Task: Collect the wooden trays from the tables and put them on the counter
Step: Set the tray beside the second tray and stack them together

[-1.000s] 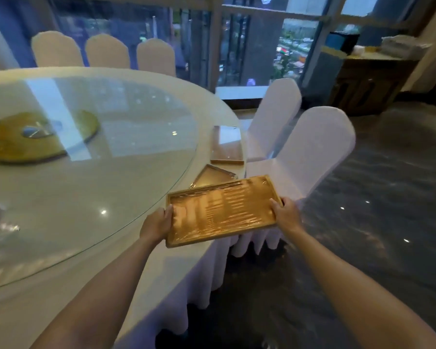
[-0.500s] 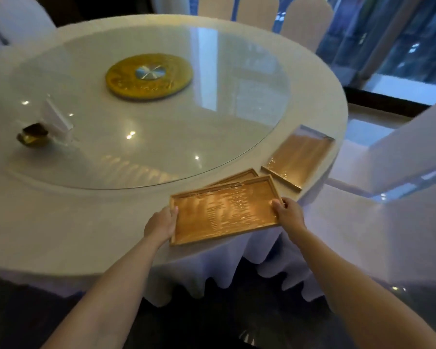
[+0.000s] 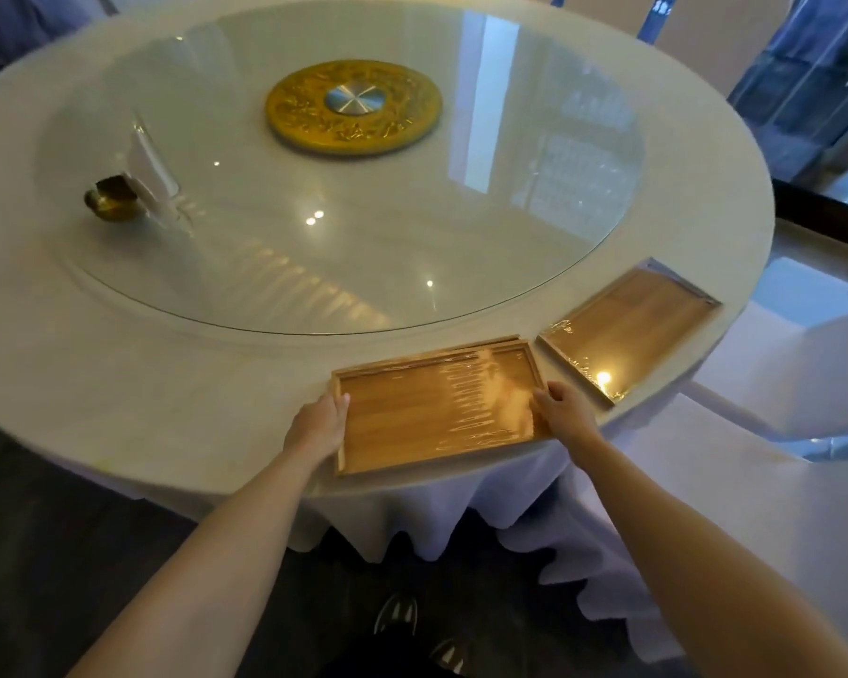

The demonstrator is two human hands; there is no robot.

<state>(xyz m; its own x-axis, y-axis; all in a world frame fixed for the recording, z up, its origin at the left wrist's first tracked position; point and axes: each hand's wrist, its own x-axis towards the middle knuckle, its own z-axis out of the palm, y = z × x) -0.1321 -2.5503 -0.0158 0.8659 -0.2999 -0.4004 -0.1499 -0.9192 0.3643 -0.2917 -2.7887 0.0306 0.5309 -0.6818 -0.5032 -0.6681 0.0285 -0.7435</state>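
A wooden tray (image 3: 427, 413) wrapped in clear film lies near the front edge of the round white table (image 3: 143, 384). My left hand (image 3: 318, 425) grips its left rim and my right hand (image 3: 561, 411) grips its right rim. The rim of a second tray (image 3: 490, 341) peeks out from under its far side, so the held tray sits on top of it. Another film-wrapped wooden tray (image 3: 627, 330) lies to the right, close to the table edge.
A glass turntable (image 3: 412, 227) with a gold centre disc (image 3: 353, 107) covers the table's middle. A small brass bowl (image 3: 111, 198) and a clear stand (image 3: 150, 173) sit at its left. White-covered chairs (image 3: 779, 384) stand at the right. My shoes (image 3: 417, 633) show below on the dark floor.
The view has swung left and down over the table. The tray in my hands has moved over the tray that lay on the table and now covers it almost fully.
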